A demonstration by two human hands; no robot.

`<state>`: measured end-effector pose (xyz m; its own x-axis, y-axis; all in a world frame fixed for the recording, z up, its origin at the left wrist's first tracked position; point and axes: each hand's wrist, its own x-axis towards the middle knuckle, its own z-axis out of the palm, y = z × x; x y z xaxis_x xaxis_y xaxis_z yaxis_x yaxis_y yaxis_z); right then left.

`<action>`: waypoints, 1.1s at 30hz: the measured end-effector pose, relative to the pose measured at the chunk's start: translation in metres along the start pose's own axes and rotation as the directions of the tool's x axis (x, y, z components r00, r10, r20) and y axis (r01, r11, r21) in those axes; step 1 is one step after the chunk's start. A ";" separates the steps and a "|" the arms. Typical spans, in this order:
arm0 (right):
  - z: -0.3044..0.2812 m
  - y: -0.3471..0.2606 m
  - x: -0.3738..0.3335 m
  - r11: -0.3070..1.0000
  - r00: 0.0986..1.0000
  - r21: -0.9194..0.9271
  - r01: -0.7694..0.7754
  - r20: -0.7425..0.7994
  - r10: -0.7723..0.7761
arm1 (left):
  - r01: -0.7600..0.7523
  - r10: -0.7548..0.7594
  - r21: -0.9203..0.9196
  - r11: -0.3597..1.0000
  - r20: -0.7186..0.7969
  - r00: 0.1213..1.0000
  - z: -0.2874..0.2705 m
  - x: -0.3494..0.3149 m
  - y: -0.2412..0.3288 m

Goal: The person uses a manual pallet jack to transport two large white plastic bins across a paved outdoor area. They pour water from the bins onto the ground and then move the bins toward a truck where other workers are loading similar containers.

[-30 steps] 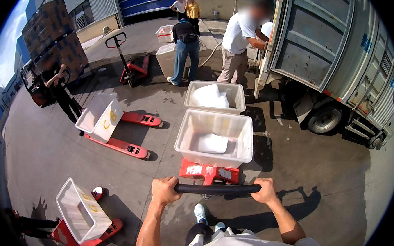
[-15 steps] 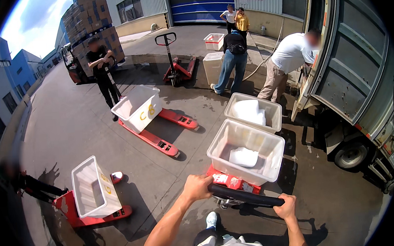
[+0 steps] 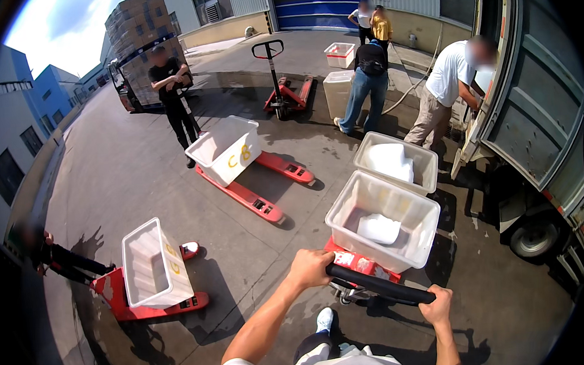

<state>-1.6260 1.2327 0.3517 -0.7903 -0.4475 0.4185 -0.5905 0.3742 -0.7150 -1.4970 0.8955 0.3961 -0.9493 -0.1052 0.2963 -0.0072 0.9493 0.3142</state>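
Note:
My left hand (image 3: 310, 268) and my right hand (image 3: 437, 305) both grip the black handle bar (image 3: 377, 285) of a red pallet jack (image 3: 358, 264). Two large white plastic bins ride on it: the near bin (image 3: 382, 220) holds a white lump, and the far bin (image 3: 396, 163) holds a bigger white mass. My white shoe (image 3: 324, 320) shows below the handle, on the concrete.
A truck (image 3: 535, 114) stands at the right, with a person in a white shirt (image 3: 448, 86) at its rear. Two more red pallet jacks with white bins (image 3: 154, 271) (image 3: 226, 150) sit at the left and middle. Other people stand farther off by a fourth jack (image 3: 279, 83).
The view has swung left, so the jack and bins now sit right of centre. My hands stay on the handle, which now tilts down to the right.

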 end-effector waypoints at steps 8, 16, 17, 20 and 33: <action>0.000 -0.001 0.000 1.000 1.000 -0.011 -0.012 0.019 0.012 | 0.001 -0.001 0.010 1.000 0.013 1.000 0.000 0.000 -0.004; 0.001 -0.002 0.000 0.999 0.999 0.008 -0.033 0.019 0.033 | 0.025 -0.026 0.033 0.999 0.033 0.999 0.004 -0.002 -0.006; 0.001 -0.002 0.000 0.999 0.999 0.007 -0.036 0.022 0.036 | 0.024 -0.025 0.034 0.999 0.036 0.999 0.004 -0.002 -0.007; 0.001 -0.004 0.001 1.000 0.999 0.009 -0.024 0.022 0.024 | 0.019 -0.020 0.027 0.999 0.036 0.999 0.001 -0.002 -0.005; 0.003 -0.007 0.000 1.000 1.000 0.006 0.006 0.019 -0.007 | 0.012 -0.012 0.015 1.000 -0.008 1.000 -0.005 -0.003 -0.003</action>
<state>-1.6214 1.2274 0.3546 -0.7832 -0.4650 0.4126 -0.5947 0.3666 -0.7155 -1.4923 0.8915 0.3993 -0.9466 -0.1190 0.2998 -0.0234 0.9523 0.3043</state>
